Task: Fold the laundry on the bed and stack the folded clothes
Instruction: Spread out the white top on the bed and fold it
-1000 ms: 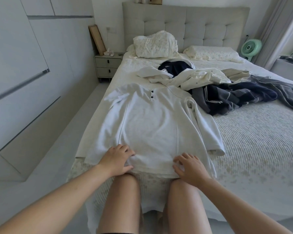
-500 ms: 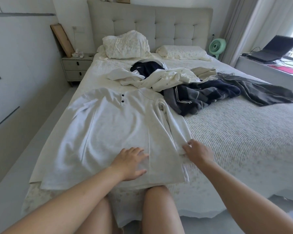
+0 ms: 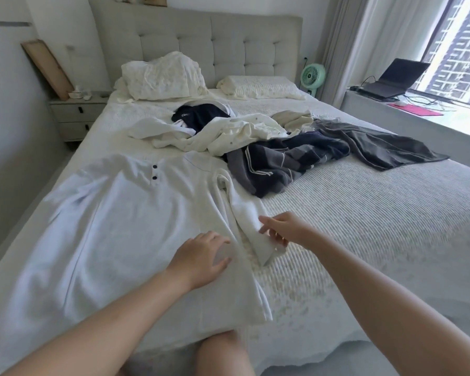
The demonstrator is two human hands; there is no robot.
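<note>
A white long-sleeved shirt with two dark buttons lies spread flat, front up, on the near left part of the bed. My left hand rests flat on the shirt's lower right part, fingers spread. My right hand hovers over the cuff end of the shirt's right sleeve, fingers loosely extended, holding nothing. Behind the shirt lies an unfolded heap: a cream garment, a navy top, a dark blue striped piece and a grey garment.
Two pillows lean at the padded headboard. A nightstand stands left of the bed. On the right are a green fan and a window ledge with a laptop. My knee is at the bed's foot.
The view has swung right. My left hand slid right along the shirt's hem area. My right hand left the hem and moved out to the right sleeve's cuff.
</note>
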